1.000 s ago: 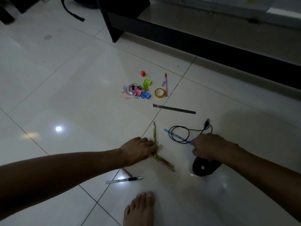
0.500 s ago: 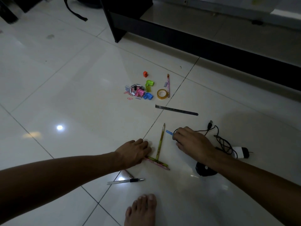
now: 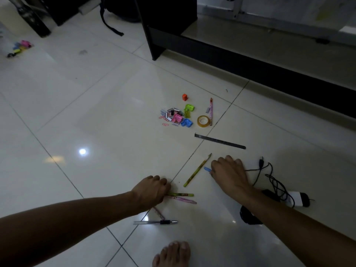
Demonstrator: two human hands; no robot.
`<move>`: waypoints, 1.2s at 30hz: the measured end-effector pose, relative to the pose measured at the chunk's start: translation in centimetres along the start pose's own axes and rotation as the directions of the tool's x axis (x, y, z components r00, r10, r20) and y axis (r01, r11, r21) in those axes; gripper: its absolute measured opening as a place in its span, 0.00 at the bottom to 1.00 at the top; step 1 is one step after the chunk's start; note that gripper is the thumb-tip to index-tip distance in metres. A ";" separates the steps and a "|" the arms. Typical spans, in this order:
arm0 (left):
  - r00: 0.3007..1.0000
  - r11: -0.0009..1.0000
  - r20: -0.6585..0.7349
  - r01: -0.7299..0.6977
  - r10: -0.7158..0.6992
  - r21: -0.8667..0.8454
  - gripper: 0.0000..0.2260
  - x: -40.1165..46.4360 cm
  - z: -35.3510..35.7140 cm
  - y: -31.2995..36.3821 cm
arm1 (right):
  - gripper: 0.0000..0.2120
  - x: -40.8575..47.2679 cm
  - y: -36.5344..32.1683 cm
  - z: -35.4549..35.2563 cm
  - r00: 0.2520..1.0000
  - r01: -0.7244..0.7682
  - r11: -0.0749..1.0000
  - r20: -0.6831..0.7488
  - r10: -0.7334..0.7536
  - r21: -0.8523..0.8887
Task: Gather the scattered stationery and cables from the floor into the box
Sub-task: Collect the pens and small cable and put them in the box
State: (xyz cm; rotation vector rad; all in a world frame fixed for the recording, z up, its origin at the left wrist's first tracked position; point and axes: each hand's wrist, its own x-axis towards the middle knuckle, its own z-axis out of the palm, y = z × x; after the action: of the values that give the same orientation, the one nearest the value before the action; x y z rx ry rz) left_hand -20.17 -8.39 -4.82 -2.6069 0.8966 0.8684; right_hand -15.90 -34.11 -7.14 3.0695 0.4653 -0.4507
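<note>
My left hand [image 3: 151, 190] rests on the tiled floor, its fingers closed over the ends of a green pencil [image 3: 183, 194] and a pink pencil [image 3: 184, 200]. My right hand [image 3: 230, 173] lies over a blue pen [image 3: 207, 169], pinching it against the floor. A yellow-green pencil [image 3: 196, 171] lies loose between my hands. A clear pen [image 3: 156, 222] lies near my foot. Beside my right arm sit a black cable [image 3: 274, 179] and a black mouse [image 3: 248, 217]. No box is in view.
Farther off lie a metal ruler [image 3: 219, 141], a tape roll [image 3: 203, 121], a pink pencil [image 3: 211, 110], an orange sharpener [image 3: 185, 97] and a heap of coloured clips [image 3: 176, 116]. A black furniture base [image 3: 250, 62] runs along the back. My bare foot [image 3: 172, 254] is at the bottom.
My right hand slid left off the mouse and cable onto the blue pen. My left hand drew back slightly along the two pencils, and the yellow-green pencil swung free.
</note>
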 end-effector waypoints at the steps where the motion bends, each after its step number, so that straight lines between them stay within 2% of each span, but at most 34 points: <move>1: 1.000 1.000 0.005 0.006 -0.006 -0.028 0.12 0.0 -0.3 -0.1 | 0.11 0.2 0.0 -0.6 0.999 -0.026 0.998 -0.027 0.027 0.064; 2: 1.000 0.998 0.006 0.010 -0.010 -0.064 0.11 -0.1 -0.6 -0.4 | 0.10 0.4 0.0 -1.3 0.996 -0.049 0.981 -0.062 0.062 0.188; 3: 1.000 0.994 0.006 0.011 -0.010 -0.106 0.11 -0.1 -1.2 -0.8 | 0.09 0.7 0.1 -2.2 0.992 -0.052 0.921 -0.082 0.091 0.386; 4: 1.000 0.988 0.007 0.008 -0.007 -0.154 0.11 -0.2 -1.8 -1.2 | 0.08 1.0 0.1 -3.2 0.993 -0.038 0.791 -0.063 0.096 0.611; 5: 1.000 0.978 0.012 0.011 -0.008 -0.207 0.10 -0.3 -2.4 -1.7 | 0.07 1.3 0.1 -4.3 0.996 -0.013 0.610 -0.042 0.076 0.793; 7: 0.999 0.944 0.023 0.048 -0.043 -0.327 0.09 -0.7 -3.5 -2.7 | 0.04 2.0 -0.3 -5.9 0.998 0.048 0.314 -0.060 0.028 0.948; 8: 0.997 0.919 0.035 0.082 -0.075 -0.386 0.09 -1.0 -3.9 -3.1 | 0.04 2.4 -0.7 -6.4 0.998 0.051 0.236 -0.056 0.016 0.970; 9: 0.993 0.891 0.054 0.117 -0.104 -0.439 0.08 -1.4 -4.2 -3.5 | 0.03 2.8 -1.2 -6.6 0.999 0.039 0.216 -0.041 0.002 0.976; 10: 0.990 0.863 0.075 0.144 -0.123 -0.485 0.08 -1.8 -4.5 -4.0 | 0.03 3.2 -1.6 -6.5 0.999 0.038 0.263 -0.033 -0.022 0.964; 11: 0.987 0.840 0.091 0.159 -0.130 -0.518 0.07 -2.3 -4.7 -4.5 | 0.02 3.7 -1.9 -6.2 0.997 0.053 0.396 -0.023 -0.079 0.917; 12: 0.987 0.825 0.102 0.162 -0.127 -0.541 0.06 -2.8 -4.8 -5.0 | 0.03 4.0 -2.0 -5.6 0.985 0.092 0.601 0.016 -0.172 0.794; 13: 0.986 0.812 0.113 0.164 -0.122 -0.560 0.05 -3.5 -5.1 -5.6 | 0.08 4.1 -2.2 -4.8 0.958 0.176 0.785 0.081 -0.277 0.594; 14: 0.985 0.796 0.124 0.169 -0.119 -0.581 0.04 -4.1 -5.4 -6.2 | 0.14 4.1 -2.2 -3.9 0.924 0.266 0.877 0.153 -0.350 0.400; 16: 0.983 0.753 0.136 0.181 -0.122 -0.632 0.06 -5.3 -6.2 -7.4 | 0.16 3.5 -2.3 -2.5 0.891 0.383 0.903 0.182 -0.416 0.194; 20: 0.980 0.710 0.077 0.187 -0.184 -0.679 0.08 -5.8 -8.0 -9.0 | 0.08 2.5 -2.0 -1.4 0.875 0.481 0.877 0.069 -0.480 0.006; 21: 0.978 0.711 0.060 0.187 -0.200 -0.678 0.08 -5.6 -8.4 -9.1 | 0.07 2.5 -1.7 -1.6 0.888 0.457 0.889 0.050 -0.457 0.025; 23: 0.978 0.714 0.032 0.173 -0.207 -0.678 0.08 -4.9 -9.4 -8.9 | 0.04 2.6 -0.6 -2.5 0.948 0.310 0.930 0.005 -0.317 0.199; 24: 0.980 0.720 0.018 0.159 -0.200 -0.676 0.07 -4.5 -10.0 -8.7 | 0.04 2.7 0.1 -3.0 0.974 0.206 0.920 0.016 -0.224 0.332; 25: 0.982 0.728 0.005 0.143 -0.188 -0.670 0.07 -4.0 -10.6 -8.3 | 0.04 2.7 0.8 -3.6 0.988 0.106 0.864 0.045 -0.147 0.493; 27: 0.988 0.753 -0.020 0.105 -0.155 -0.650 0.07 -2.8 -11.9 -7.2 | 0.03 2.8 1.7 -4.8 0.994 -0.056 0.626 0.105 -0.041 0.778; 29: 0.993 0.796 -0.039 0.066 -0.111 -0.601 0.06 -1.4 -13.0 -5.8 | 0.05 2.8 2.1 -6.0 0.986 -0.149 0.412 0.167 -0.007 0.899; 31: 0.997 0.847 -0.050 0.027 -0.063 -0.530 0.08 0.2 -14.1 -4.2 | 0.06 2.6 2.4 -7.0 0.974 -0.201 0.272 0.222 -0.049 0.941; 33: 0.999 0.862 -0.041 -0.019 -0.002 -0.507 0.09 1.5 -15.1 -2.6 | 0.06 2.0 2.9 -7.6 0.970 -0.204 0.220 0.227 -0.084 0.954; 36: 0.996 0.852 -0.033 -0.086 0.080 -0.517 0.09 3.1 -16.6 -0.4 | 0.07 0.6 4.0 -8.3 0.977 -0.176 0.285 0.202 -0.064 0.942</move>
State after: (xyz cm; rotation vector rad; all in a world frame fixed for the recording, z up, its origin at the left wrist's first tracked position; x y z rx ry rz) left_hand -10.32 -16.32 6.45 -3.0398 0.8788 1.2747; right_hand -11.87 -37.35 0.53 4.0385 -0.0127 -1.5790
